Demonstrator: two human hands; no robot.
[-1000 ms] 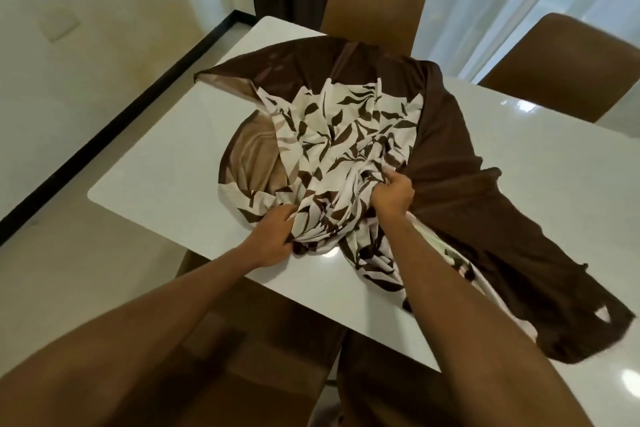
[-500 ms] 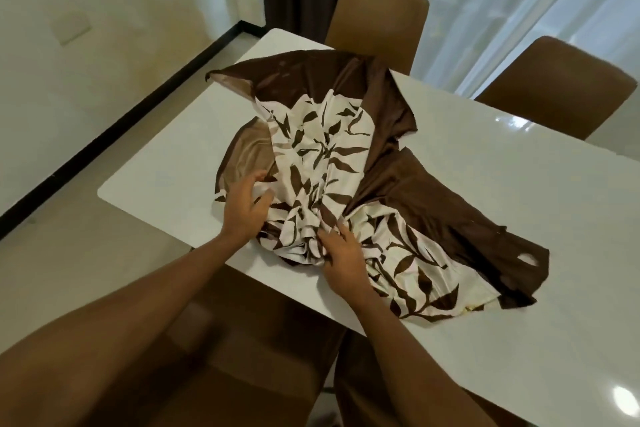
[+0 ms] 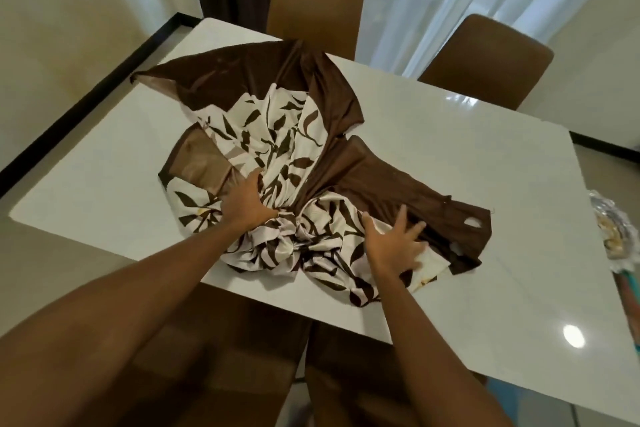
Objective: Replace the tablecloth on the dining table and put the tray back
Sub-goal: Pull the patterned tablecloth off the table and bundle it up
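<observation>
Cloth: satiny tablecloth (image 3: 294, 149), dark brown border around cream leaf print, bunched in creases mid-bench.
Bench: glossy white bench (image 3: 450, 156) with rounded corners.
Left hand: left hand (image 3: 247, 204) lies on the gathered folds, and any thumb pinch is hard to make out.
Right hand: right hand (image 3: 394, 243) is splayed flat on the print, gripping nothing.
Cut off: crinkly wrapped item (image 3: 616, 229) at the right edge.

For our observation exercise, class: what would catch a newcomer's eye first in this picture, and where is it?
The crumpled tablecloth, leaf print with a brown border, lies heaped on the glossy white table. The left hand grips its gathered middle, while the right hand lies spread flat on the cloth beside it. Two brown chairs stand at the far side.
</observation>
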